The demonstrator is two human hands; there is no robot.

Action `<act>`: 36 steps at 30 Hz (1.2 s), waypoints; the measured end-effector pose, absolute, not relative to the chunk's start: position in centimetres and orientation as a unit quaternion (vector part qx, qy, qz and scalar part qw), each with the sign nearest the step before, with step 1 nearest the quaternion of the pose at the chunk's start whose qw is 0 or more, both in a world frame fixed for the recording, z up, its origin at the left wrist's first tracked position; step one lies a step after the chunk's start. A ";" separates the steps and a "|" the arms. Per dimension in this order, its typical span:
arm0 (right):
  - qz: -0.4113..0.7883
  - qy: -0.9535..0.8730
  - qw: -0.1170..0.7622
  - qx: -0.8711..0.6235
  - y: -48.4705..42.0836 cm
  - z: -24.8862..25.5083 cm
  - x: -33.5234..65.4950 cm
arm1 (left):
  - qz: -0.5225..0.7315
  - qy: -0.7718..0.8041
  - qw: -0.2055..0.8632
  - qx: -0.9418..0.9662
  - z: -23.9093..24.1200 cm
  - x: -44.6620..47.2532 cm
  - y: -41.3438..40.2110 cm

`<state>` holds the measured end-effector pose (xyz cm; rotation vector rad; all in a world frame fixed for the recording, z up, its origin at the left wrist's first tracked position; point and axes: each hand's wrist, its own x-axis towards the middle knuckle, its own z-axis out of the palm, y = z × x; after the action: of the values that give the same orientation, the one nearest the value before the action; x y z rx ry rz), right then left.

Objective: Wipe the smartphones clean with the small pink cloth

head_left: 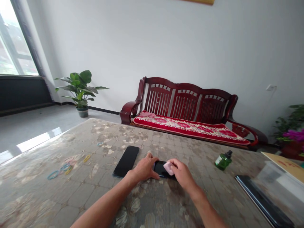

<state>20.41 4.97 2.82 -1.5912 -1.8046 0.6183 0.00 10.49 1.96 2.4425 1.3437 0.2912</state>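
A smartphone (160, 170) with a dark, glossy screen lies flat on the patterned tablecloth (102, 196), between my two hands. My left hand (144, 167) grips its left end, the thumb at the near edge and the fingers at the far edge. Pinched in my right hand (180, 172) is a small pale pink sponge (168, 168), pressed against the phone's screen. The phone's right end is partly hidden behind that hand. Just left of my left hand lies a larger black slab (126, 161), like a big phone or small tablet, screen up.
Several coloured hair ties (64, 169) lie at the table's left. A green bottle (223, 161) with a black top stands at the right, near a long dark case (263, 201) and a clear box (273, 177). Beyond the table is a red wooden bench (185, 101).
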 end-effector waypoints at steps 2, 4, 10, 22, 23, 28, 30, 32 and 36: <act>0.291 -0.659 0.308 -0.621 5.7 2.5 21.4 | 0.099 0.474 0.171 0.858 2.0 0.0 10.5; 0.272 -0.656 0.273 -0.649 6.2 2.3 22.0 | 0.098 0.476 0.173 0.856 2.1 0.1 10.5; 0.012 -0.687 0.227 -0.691 5.7 2.7 21.3 | 0.088 0.484 0.173 0.853 2.2 0.1 10.5; -0.055 -0.751 0.163 -0.637 3.7 3.4 18.5 | 0.085 0.485 0.169 0.854 2.4 0.2 10.2; -0.054 -0.748 0.162 -0.642 3.7 3.5 18.5 | 0.086 0.485 0.168 0.854 2.4 0.2 10.2; -0.058 -0.759 0.150 -0.631 3.8 3.7 19.3 | 0.088 0.480 0.169 0.857 2.4 0.2 10.3; -0.066 -0.759 0.148 -0.630 3.6 3.8 20.0 | 0.085 0.480 0.170 0.856 2.5 0.2 10.3; -0.072 -0.756 0.146 -0.634 3.3 3.8 20.6 | 0.083 0.481 0.171 0.856 2.4 0.1 10.3; -0.081 -0.758 0.134 -0.634 3.0 3.5 21.2 | 0.089 0.478 0.173 0.857 2.2 0.1 10.4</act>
<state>21.25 3.00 3.46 -1.8373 -2.1970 -0.2349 0.05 10.40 2.24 2.4310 1.3549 0.2529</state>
